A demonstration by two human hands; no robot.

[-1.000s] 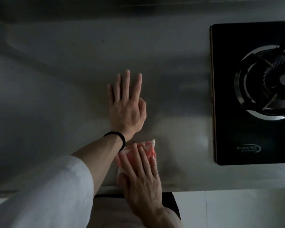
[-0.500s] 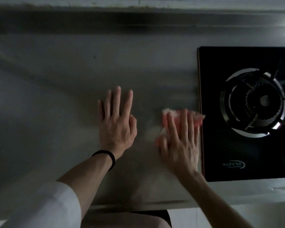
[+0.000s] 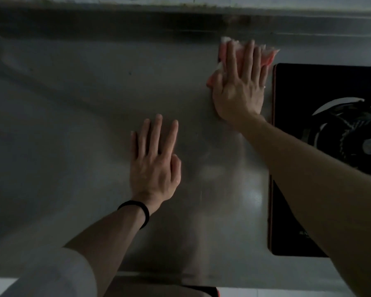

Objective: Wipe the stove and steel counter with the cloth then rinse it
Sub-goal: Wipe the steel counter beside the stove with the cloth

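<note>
Right grip (image 3: 238,91) is flat out, fingers straight and a bit spread, pressing the pink cloth (image 3: 268,56) onto the steel counter (image 3: 73,129). That's up near the back edge, just beside the far-left corner of the stove (image 3: 304,86). The cloth pokes out past the fingertips and by the thumb, so it's pushed, not pinched. Left grip (image 3: 155,168) is open too, palm down, resting bare on the counter nearer the front, well apart from the cloth. Black band (image 3: 141,211) on that wrist. Lighting's pretty dim.
</note>
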